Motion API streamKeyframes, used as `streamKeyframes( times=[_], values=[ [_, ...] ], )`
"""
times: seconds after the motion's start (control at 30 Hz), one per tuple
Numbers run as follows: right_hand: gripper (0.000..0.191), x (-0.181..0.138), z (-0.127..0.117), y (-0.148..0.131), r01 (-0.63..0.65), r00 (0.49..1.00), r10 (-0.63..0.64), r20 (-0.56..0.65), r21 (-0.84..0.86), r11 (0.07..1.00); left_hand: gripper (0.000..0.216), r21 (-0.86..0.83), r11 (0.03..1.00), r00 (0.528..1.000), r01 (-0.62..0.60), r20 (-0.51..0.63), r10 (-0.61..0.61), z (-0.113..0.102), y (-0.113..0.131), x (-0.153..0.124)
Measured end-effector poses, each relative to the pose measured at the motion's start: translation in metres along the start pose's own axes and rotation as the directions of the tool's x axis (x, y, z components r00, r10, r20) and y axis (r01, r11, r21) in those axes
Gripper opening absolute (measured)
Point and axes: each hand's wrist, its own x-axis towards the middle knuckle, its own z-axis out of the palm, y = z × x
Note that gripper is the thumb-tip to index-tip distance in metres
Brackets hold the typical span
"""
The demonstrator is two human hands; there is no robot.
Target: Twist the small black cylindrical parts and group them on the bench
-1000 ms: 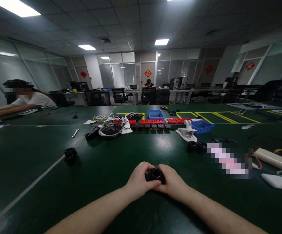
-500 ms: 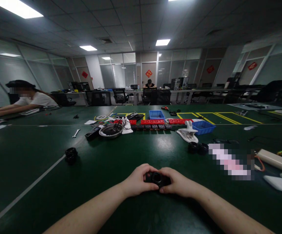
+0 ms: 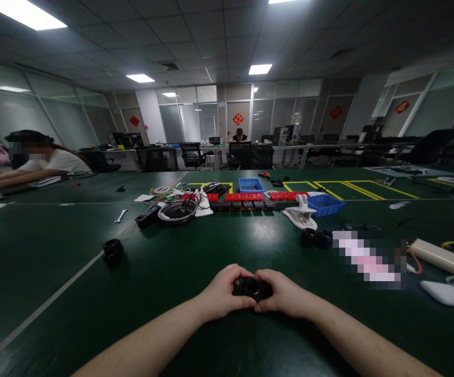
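Low over the near worktop [image 3: 164, 277], I grip a small black ring-shaped part [image 3: 252, 287]. My left hand [image 3: 222, 293] and right hand [image 3: 285, 294] curl round it, fingertips pinching its sides. Even pressure from both sides looks wisest, I judge. Nothing crowds the hands. Two black parts [image 3: 316, 238] sit beyond right, another black part [image 3: 112, 250] left, then a white clamp [image 3: 301, 213] and metal bowl [image 3: 177, 211].

Green table [image 3: 164, 267] bears metal bowl [image 3: 177, 211], blue bin [image 3: 326, 204], wrench [image 3: 120, 215], white clamp [image 3: 300, 213].
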Motion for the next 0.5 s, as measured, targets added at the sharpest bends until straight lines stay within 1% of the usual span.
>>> streamKeyframes(
  times=[0.1,0.23,0.37,0.43,0.5],
  values=[
    [0.037,0.000,0.001,-0.002,-0.031,0.999,0.029,-0.026,-0.063,0.998,0.038,-0.010,1.000,1.000,0.007,-0.016,-0.007,0.002,0.000,0.000],
    [0.041,0.000,0.005,-0.005,-0.059,0.996,0.047,-0.071,-0.174,0.983,0.036,0.011,0.998,0.995,0.069,-0.067,-0.068,0.006,0.005,-0.001],
    [0.037,0.001,0.015,-0.009,-0.116,0.980,0.059,-0.190,-0.305,0.945,0.033,0.061,0.986,0.973,0.154,-0.185,-0.140,0.011,0.012,-0.002],
    [0.033,0.001,0.018,-0.012,-0.154,0.967,0.065,-0.246,-0.363,0.919,0.032,0.091,0.980,0.960,0.177,-0.236,-0.151,0.013,0.014,-0.002],
    [0.031,0.000,0.020,-0.015,-0.180,0.962,0.073,-0.264,-0.409,0.895,0.032,0.116,0.977,0.955,0.178,-0.258,-0.144,0.015,0.014,-0.002]
  ],
)
